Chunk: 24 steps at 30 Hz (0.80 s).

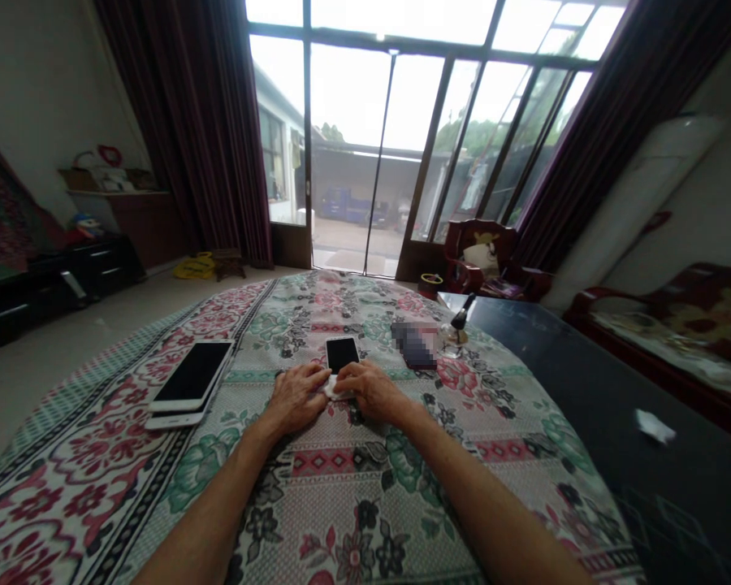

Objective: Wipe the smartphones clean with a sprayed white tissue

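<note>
A white smartphone [343, 351] with a dark screen lies face up on the patterned tablecloth [365, 487]. My left hand [298, 396] rests at its lower left edge, fingers curled against it and steadying it. From the other side, my right hand [371, 392] presses a crumpled white tissue [330, 386] onto the phone's lower end with bent fingers. Both hands and the tissue hide that lower part. To the left lies a white tablet [193, 374], on top of another white device [174, 421] that is mostly covered.
Right of the phone are a dark, partly blurred-out object [419, 348] and a clear glass bottle [454, 340] with a black top. A black table [560, 357] adjoins on the right, bearing a crumpled white tissue piece [655, 426]. Wooden seats [484, 244] and glass doors [353, 162] stand beyond.
</note>
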Tool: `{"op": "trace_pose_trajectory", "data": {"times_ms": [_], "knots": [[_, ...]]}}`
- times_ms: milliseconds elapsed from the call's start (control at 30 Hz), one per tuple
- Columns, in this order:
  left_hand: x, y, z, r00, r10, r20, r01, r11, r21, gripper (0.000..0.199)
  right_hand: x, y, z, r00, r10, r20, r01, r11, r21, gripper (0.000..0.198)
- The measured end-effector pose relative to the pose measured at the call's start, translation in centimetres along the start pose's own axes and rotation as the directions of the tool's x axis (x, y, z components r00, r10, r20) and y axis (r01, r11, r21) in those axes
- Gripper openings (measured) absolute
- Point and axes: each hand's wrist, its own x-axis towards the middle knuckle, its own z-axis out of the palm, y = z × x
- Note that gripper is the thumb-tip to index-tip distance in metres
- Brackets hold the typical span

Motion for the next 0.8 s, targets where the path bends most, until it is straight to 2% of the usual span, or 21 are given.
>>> {"op": "trace_pose_trajectory", "data": {"times_ms": [333, 467, 667, 800], "knots": [[0.0, 0.0, 0.0, 1.0, 0.0, -0.022, 0.0, 1.0, -0.007, 0.042, -1.2, 2.9, -2.5, 0.997, 0.073, 0.019, -0.074, 0.996, 0.053, 0.047], [0.1, 0.0, 0.1, 1.0, 0.0, -0.013, 0.0, 1.0, 0.008, 0.042, -1.1, 2.5, -2.4, 0.995, 0.093, 0.043, -0.095, 0.995, 0.036, 0.047], [0.0, -0.1, 0.1, 1.0, -0.014, -0.006, 0.014, 1.0, -0.02, 0.048, -0.6, 1.7, -1.7, 1.0, 0.011, 0.022, -0.012, 0.999, 0.034, 0.048], [0.0, 0.0, 0.1, 1.0, -0.02, -0.017, 0.02, 1.0, -0.003, 0.048, -1.0, 2.7, -2.5, 0.996, 0.076, 0.042, -0.077, 0.997, 0.019, 0.047]]}}
